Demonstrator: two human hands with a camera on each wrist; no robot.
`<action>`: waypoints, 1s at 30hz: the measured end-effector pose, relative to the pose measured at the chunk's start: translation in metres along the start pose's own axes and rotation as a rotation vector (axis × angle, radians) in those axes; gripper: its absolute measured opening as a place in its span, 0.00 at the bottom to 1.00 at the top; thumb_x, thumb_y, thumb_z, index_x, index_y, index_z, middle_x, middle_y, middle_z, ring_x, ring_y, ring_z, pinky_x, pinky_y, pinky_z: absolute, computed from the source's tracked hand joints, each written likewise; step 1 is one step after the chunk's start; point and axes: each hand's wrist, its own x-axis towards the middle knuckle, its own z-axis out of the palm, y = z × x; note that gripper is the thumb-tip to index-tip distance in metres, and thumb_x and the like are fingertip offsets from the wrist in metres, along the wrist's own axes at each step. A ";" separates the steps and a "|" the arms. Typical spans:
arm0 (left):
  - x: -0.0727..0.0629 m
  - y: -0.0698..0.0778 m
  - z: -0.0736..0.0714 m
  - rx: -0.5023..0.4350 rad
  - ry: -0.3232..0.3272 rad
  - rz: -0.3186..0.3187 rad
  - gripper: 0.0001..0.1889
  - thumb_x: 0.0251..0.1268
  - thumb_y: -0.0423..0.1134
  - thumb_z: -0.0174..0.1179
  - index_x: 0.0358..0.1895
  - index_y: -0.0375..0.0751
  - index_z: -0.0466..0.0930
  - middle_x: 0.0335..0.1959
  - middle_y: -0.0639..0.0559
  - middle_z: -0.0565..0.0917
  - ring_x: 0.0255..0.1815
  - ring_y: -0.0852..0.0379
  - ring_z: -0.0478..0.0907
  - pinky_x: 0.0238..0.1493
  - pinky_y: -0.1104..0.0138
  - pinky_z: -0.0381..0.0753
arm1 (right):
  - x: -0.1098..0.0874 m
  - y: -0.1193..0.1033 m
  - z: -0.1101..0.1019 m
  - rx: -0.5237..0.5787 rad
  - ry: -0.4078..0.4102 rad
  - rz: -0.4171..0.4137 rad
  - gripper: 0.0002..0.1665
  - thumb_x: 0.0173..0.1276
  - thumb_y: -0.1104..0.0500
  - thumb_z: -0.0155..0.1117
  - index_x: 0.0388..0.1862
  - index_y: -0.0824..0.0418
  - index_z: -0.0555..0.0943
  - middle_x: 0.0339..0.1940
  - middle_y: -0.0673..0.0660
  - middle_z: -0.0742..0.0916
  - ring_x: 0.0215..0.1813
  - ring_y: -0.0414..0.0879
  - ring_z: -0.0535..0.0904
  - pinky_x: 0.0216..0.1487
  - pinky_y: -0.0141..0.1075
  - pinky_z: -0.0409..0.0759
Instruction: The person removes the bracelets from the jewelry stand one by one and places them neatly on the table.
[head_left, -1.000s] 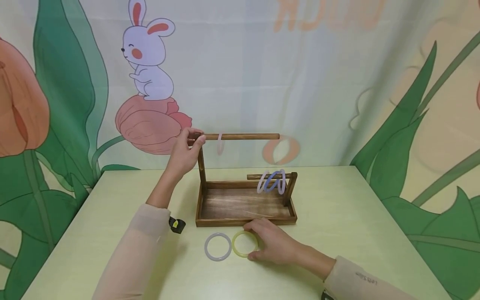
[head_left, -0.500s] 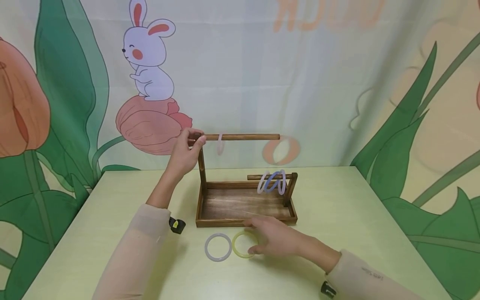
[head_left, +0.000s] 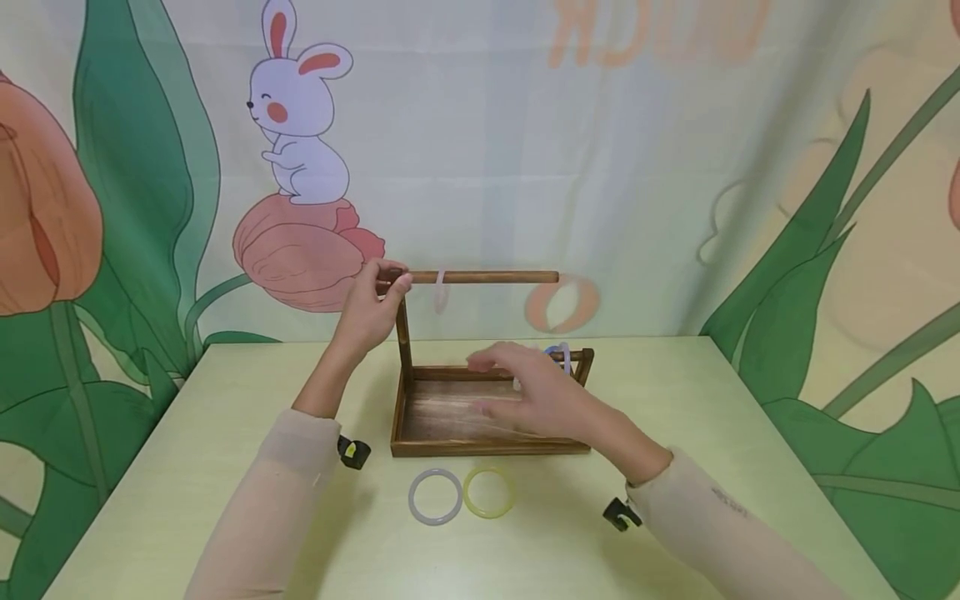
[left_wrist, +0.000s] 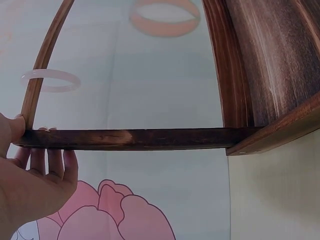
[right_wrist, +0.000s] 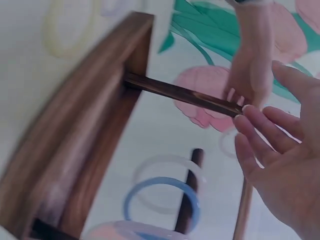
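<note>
Lifted off the yellow ring point(head_left: 489, 492), my right hand point(head_left: 536, 398) hovers over the wooden tray point(head_left: 420, 417), fingers released; my left hand point(head_left: 369, 310) grasps the top rod point(head_left: 487, 276).

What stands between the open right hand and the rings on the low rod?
Nothing visible. The right hand hovers open above the wooden tray, and the rings hang on the low rod just past its fingertips, with only air between.

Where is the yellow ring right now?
In the head view, the yellow ring lies flat on the table, just in front of the wooden stand, right of the white ring.
</note>
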 end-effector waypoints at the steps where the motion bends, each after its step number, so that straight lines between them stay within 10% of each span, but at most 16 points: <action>1: 0.000 0.000 0.000 0.001 -0.001 -0.005 0.19 0.85 0.47 0.56 0.65 0.37 0.73 0.60 0.40 0.80 0.61 0.41 0.77 0.63 0.48 0.76 | 0.006 -0.001 -0.002 0.009 0.032 -0.011 0.29 0.71 0.52 0.78 0.66 0.60 0.80 0.61 0.53 0.87 0.65 0.46 0.81 0.64 0.47 0.81; 14: -0.001 0.000 -0.003 0.012 0.009 -0.014 0.19 0.85 0.47 0.56 0.66 0.37 0.73 0.61 0.40 0.80 0.62 0.40 0.77 0.63 0.47 0.77 | 0.079 0.006 -0.018 -0.065 0.292 0.021 0.35 0.70 0.46 0.78 0.70 0.59 0.79 0.66 0.54 0.83 0.70 0.50 0.76 0.70 0.47 0.75; 30: 0.000 0.002 0.000 -0.001 -0.011 -0.017 0.19 0.85 0.47 0.55 0.66 0.37 0.73 0.60 0.40 0.81 0.61 0.41 0.77 0.63 0.48 0.76 | 0.132 0.029 -0.030 -0.231 0.029 0.185 0.46 0.70 0.39 0.75 0.77 0.63 0.73 0.70 0.59 0.79 0.72 0.54 0.73 0.72 0.48 0.73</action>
